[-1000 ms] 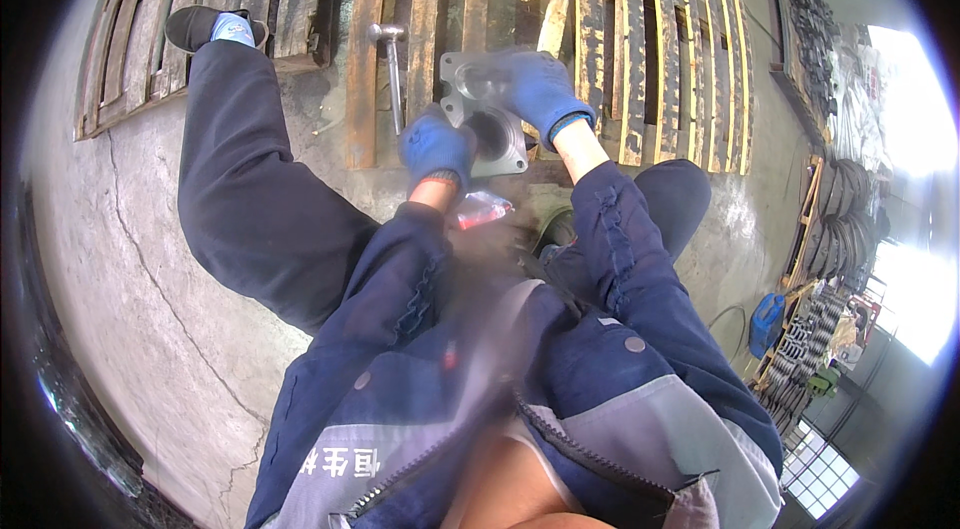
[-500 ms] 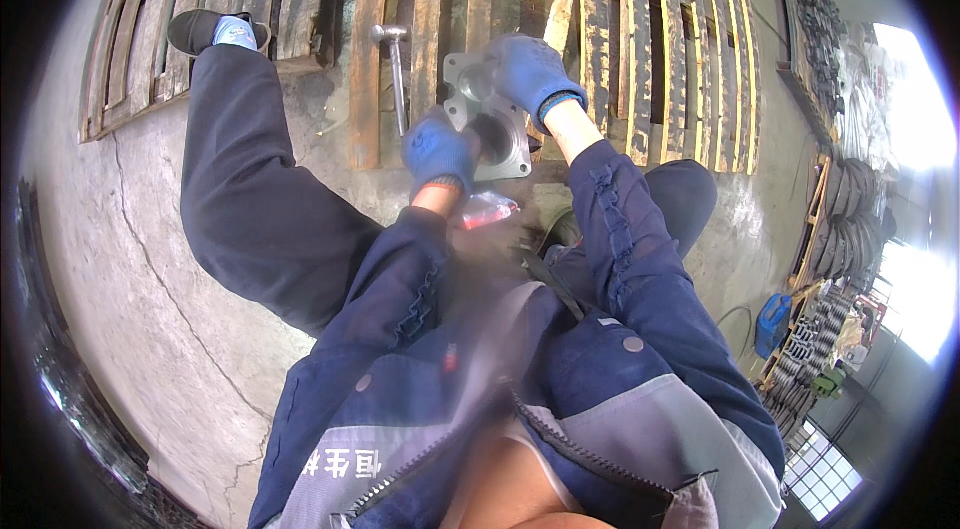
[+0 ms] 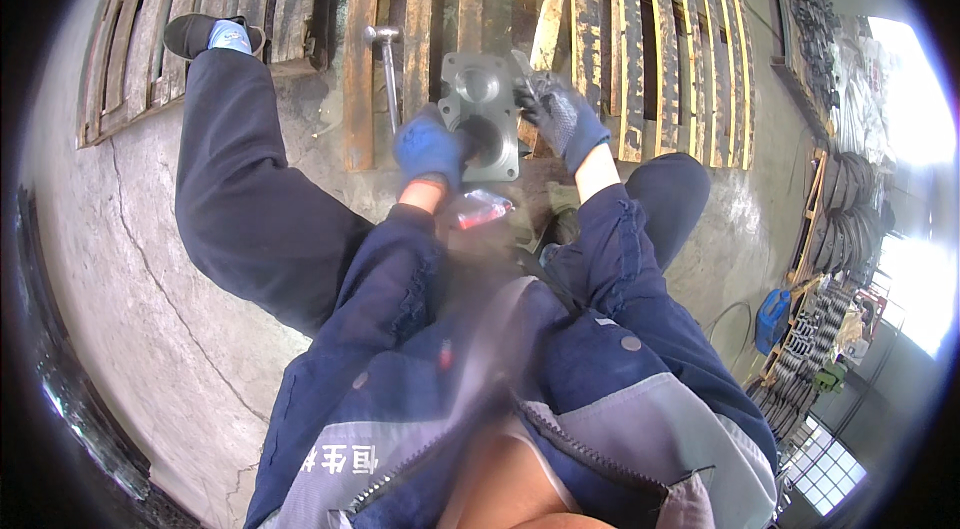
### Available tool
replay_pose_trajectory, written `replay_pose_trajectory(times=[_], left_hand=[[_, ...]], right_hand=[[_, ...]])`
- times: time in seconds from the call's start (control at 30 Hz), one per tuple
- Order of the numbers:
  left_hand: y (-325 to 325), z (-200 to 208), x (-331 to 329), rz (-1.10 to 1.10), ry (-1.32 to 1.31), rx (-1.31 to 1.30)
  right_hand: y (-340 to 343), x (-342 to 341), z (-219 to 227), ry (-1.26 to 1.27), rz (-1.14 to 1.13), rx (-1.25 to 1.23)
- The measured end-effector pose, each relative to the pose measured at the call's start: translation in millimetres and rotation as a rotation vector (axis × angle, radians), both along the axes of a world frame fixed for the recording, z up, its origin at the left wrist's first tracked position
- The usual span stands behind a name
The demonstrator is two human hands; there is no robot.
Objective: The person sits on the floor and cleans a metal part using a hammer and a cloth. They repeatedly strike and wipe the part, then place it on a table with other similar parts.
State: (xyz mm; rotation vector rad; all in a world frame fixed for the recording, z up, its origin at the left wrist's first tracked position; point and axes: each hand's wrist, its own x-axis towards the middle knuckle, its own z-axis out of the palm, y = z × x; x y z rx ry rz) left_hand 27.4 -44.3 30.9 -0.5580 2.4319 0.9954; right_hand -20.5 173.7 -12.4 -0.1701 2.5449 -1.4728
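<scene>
**Grey metal casting (image 3: 478, 110) at the near end of a slatted wooden pallet (image 3: 418, 29)**

On my feed the casting lies on the slats, its flat flange holding two round hollows, with bolt holes near the corners. The left hand (image 3: 428, 147), in a blue knit glove, is half curled against the casting's left side; its fingertips are lost near the lower, darker hollow, so I cannot tell whether it grips. The right hand (image 3: 562, 114) is just beside the right edge, fingers partly bent, its glove's textured dark-grey coating facing me. A thin pale shape shows at those fingertips, but blur keeps me from telling tool from finger.

I see a hammer (image 3: 390, 69) with a smooth metal shaft, its lower end near the left glove. A crumpled clear packet (image 3: 482, 209) with red on it sits hazily below the casting. Farther out, the concrete floor (image 3: 165, 329) is cracked.
</scene>
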Motion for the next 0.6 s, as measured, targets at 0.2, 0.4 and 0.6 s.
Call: replay_pose_trajectory(times=[0.2,0.4,0.6], left_hand=[[4,2,-13,-0.401,0.242,-0.158],[-3,0,-69,-0.771,0.32,-0.244],[12,-4,-91,-0.89,0.381,-0.378]], right_hand=[[-12,63,49,0.209,-0.002,0.328],[-44,49,38,-0.563,-0.584,-0.325],[4,76,3,-0.396,-0.577,-0.832]])
